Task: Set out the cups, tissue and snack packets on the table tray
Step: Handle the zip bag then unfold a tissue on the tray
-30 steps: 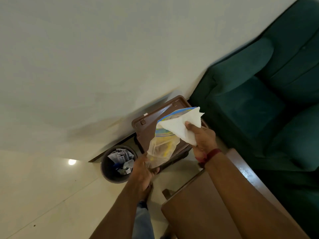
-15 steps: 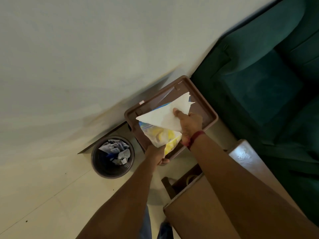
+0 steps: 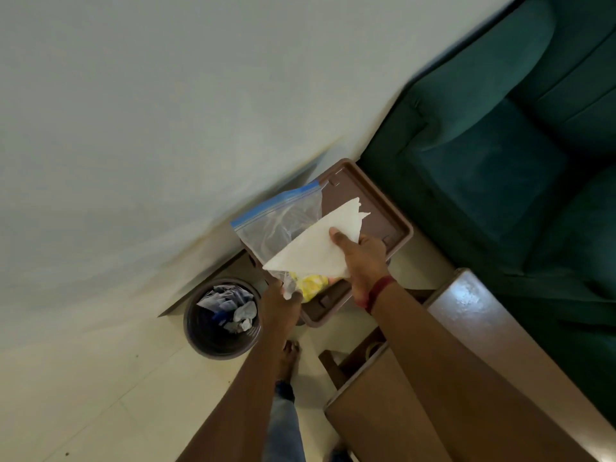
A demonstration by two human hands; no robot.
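Right grip (image 3: 361, 258) clamped on tissue (image 3: 313, 251); left grip (image 3: 280, 301) clamped on snack bag (image 3: 283, 221), brown tray (image 3: 396, 218) beneath both.

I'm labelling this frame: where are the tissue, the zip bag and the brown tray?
tissue (image 3: 313, 253), head view, middle of the white sheet.
zip bag (image 3: 280, 225), head view, clear upper panel.
brown tray (image 3: 398, 225), head view, right rim.

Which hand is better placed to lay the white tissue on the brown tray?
Right. The right hand already pinches the white paper tissue directly over the brown plastic tray; the left hand is occupied holding the clear zip bag.
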